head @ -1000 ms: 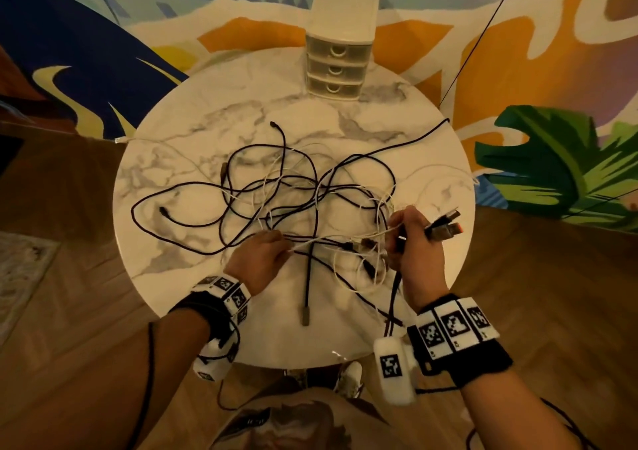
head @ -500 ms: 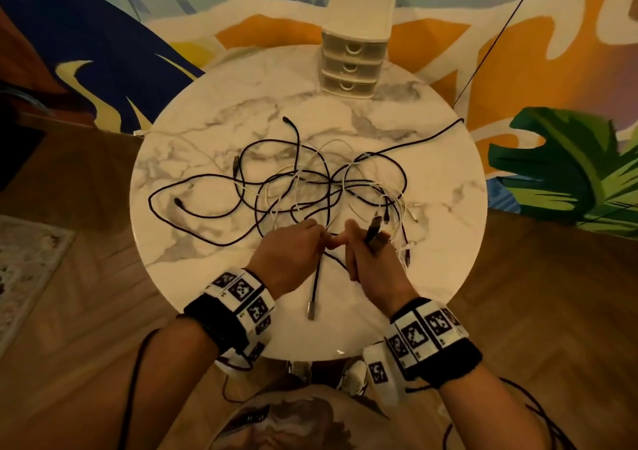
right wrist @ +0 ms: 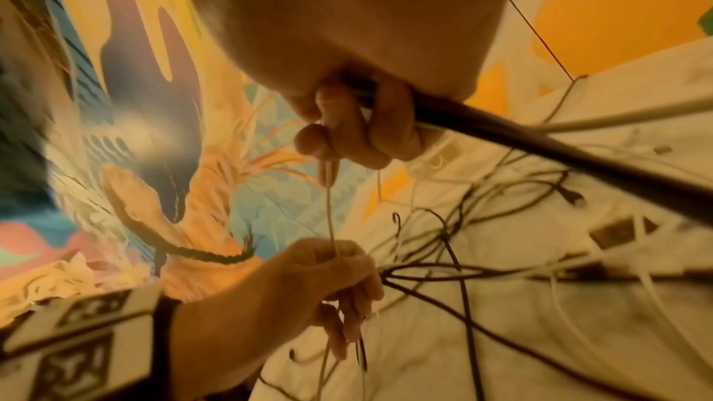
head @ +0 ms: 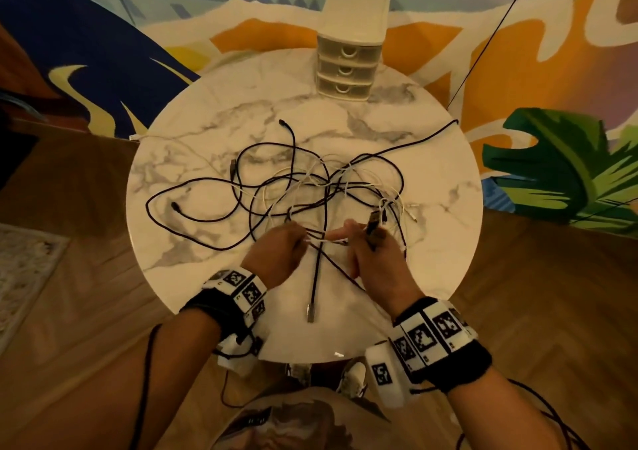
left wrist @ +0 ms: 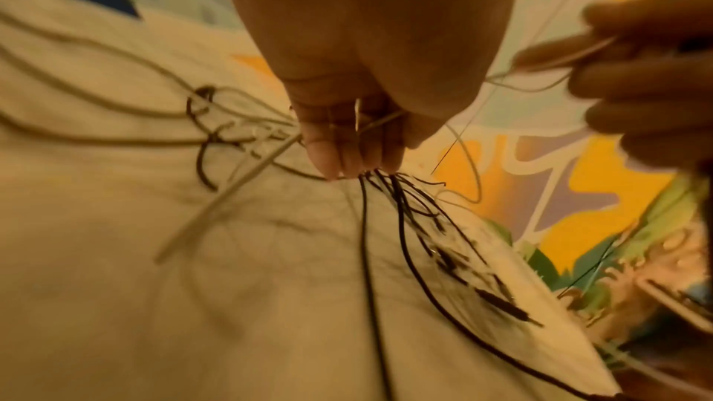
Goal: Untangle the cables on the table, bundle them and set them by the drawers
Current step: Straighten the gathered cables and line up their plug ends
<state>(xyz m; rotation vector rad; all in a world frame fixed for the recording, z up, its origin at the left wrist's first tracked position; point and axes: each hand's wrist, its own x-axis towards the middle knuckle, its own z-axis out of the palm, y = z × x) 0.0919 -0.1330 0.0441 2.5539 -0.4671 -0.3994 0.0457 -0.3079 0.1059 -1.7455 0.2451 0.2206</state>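
A tangle of black and white cables lies mid-table on the round marble table. My left hand grips a thin white cable, fingers curled round it. My right hand pinches the same white cable a short way off. It also holds a black cable, whose plugs stick up past its knuckles. The small white three-drawer unit stands at the table's far edge, well beyond both hands.
One black cable with a metal plug trails toward the near table edge between my wrists. Another black cable end reaches the far right rim. A painted mural wall stands behind; wooden floor lies around the table.
My right hand, first out to the right with the plugs raised, swung left to meet the left hand. The two now stand slightly apart with the white cable stretched between them.
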